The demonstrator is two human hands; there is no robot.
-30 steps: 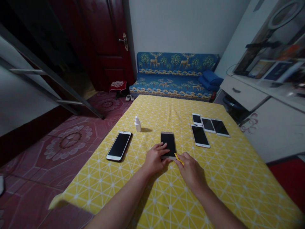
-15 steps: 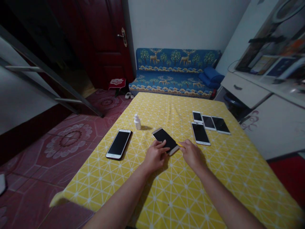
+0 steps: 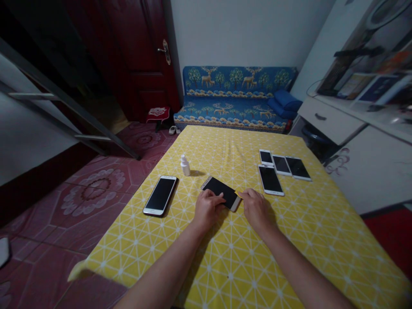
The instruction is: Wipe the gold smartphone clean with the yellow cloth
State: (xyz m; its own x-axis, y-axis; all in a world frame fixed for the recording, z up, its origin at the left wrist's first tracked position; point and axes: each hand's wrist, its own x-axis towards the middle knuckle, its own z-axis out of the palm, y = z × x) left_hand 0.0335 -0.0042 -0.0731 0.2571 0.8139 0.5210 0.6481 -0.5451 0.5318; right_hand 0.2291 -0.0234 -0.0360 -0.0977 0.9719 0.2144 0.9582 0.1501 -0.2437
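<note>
A gold-framed smartphone (image 3: 227,194) with a dark screen lies slantwise on the table. My left hand (image 3: 207,208) grips its near long edge, thumb resting on the screen and the other fingers partly hidden. In my right hand (image 3: 255,209), pinched between thumb and fingers, is a small flat yellow piece (image 3: 237,194). It touches the right end of the phone; its exact kind is too small to tell. To the left, a white-fronted smartphone (image 3: 161,195) lies screen up. Behind it stands a small white bottle (image 3: 185,166).
Several white phones lie at the right, the nearest white phone (image 3: 271,180) just beyond my right hand. A yellow patterned tablecloth (image 3: 231,274) covers the table. Past its far edge is a blue sofa (image 3: 222,103); a white cabinet (image 3: 373,167) stands at right, a ladder (image 3: 61,96) at left.
The gold phone has turned a little and lies more sideways, its far end shifted left and nearer. My left fingers have drawn back from the screen. My right hand has moved slightly left.
</note>
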